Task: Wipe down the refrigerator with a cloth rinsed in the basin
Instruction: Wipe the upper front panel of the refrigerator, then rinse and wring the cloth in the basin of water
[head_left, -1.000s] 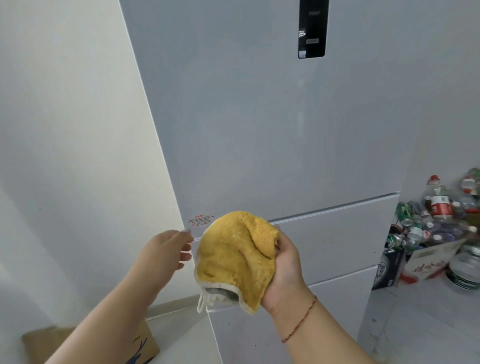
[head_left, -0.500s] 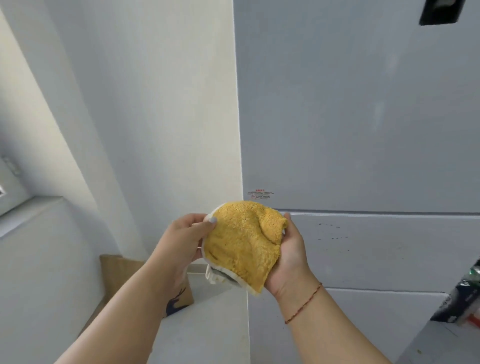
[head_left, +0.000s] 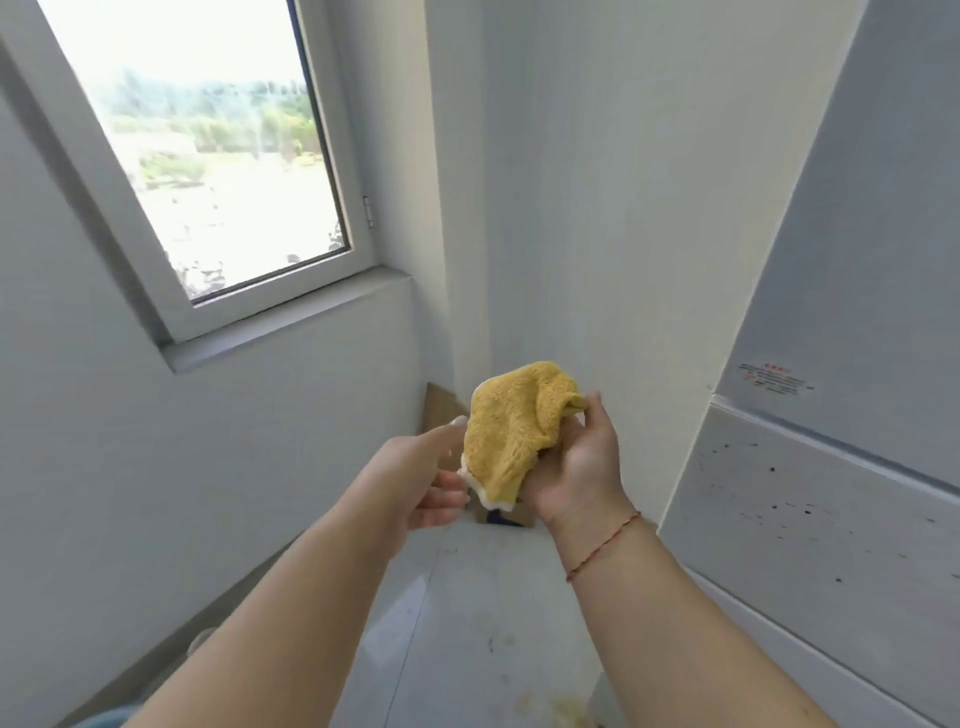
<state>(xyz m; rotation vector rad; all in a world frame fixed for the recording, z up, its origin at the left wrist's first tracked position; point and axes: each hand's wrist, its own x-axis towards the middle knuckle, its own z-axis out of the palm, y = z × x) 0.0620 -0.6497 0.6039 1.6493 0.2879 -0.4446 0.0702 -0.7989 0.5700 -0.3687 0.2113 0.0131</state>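
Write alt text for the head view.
A right hand holds a crumpled yellow cloth while the left hand touches its edge. A speckled grey refrigerator stands at right, a window upper left.

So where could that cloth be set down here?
Bare spots: the window sill under the window, and the floor between left wall and refrigerator. The far corner holds a cardboard box, behind the yellow cloth.
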